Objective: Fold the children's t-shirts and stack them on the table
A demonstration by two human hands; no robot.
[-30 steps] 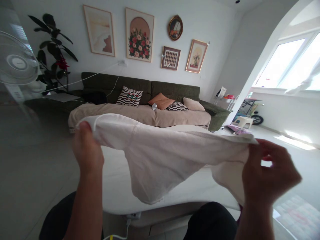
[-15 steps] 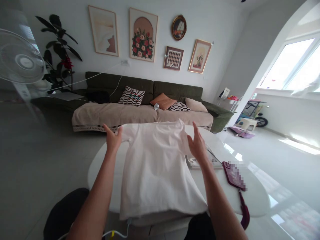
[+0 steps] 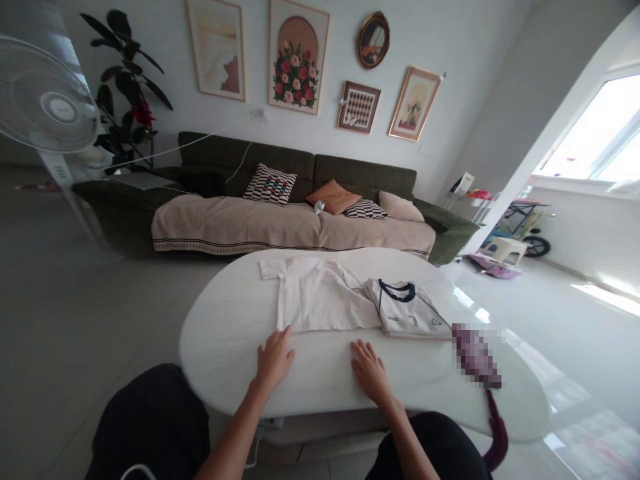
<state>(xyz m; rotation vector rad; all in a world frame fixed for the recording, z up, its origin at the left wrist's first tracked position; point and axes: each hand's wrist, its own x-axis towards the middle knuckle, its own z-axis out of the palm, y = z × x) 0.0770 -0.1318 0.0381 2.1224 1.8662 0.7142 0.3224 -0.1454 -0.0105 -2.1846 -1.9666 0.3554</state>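
Note:
A white T-shirt (image 3: 323, 297) lies spread on the white table (image 3: 225, 360), its hem toward me and one sleeve out to the left. My left hand (image 3: 275, 358) rests by the hem's left corner, fingers apart; whether a fingertip touches the cloth I cannot tell. Just below the hem, my right hand (image 3: 371, 372) lies on the tabletop with its fingers spread and holds nothing. Right of the T-shirt, touching or overlapping its edge, is a folded white jersey (image 3: 410, 310) with a dark collar.
A blurred-out maroon phone (image 3: 477, 357) with a strap (image 3: 495, 433) lies at the table's right, the strap hanging over the edge. Behind the table stands a green sofa (image 3: 365, 170) with cushions. A white fan (image 3: 60, 107) is at far left.
The T-shirt, held up in the air before, has come down flat onto the table. Both hands have let go and drawn back toward me, uncovering the folded jersey.

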